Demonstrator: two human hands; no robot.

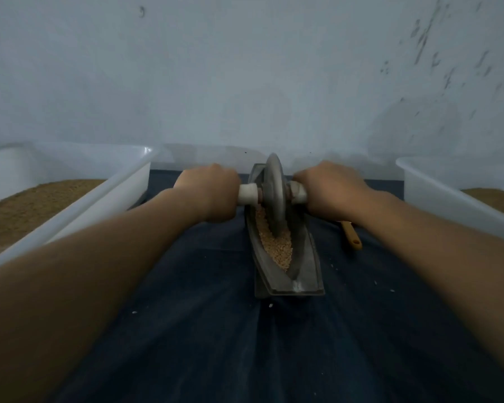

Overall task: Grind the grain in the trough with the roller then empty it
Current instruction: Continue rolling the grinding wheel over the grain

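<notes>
- Head view: one grey metal disc roller with white handles (274, 196) stands upright in one dark, boat-shaped metal trough (306, 253) at the middle of the dark blue cloth-covered tabletop (216, 330).
- Two hands grip it: the left hand (213, 193) is curled round the left handle and the right hand (329, 190) round the right handle.
- One bed of pale crushed grain (277, 248) lies in the trough.
- Two white plastic tubs hold brown meal, the left tub (105, 193) and the right tub (437, 196).
- One yellow tool handle (352, 235) lies beside the trough.

Dull grey metal trough (288, 274) and roller (274, 196), matt dark cloth (204, 330), white plastic tubs (120, 184).
</notes>
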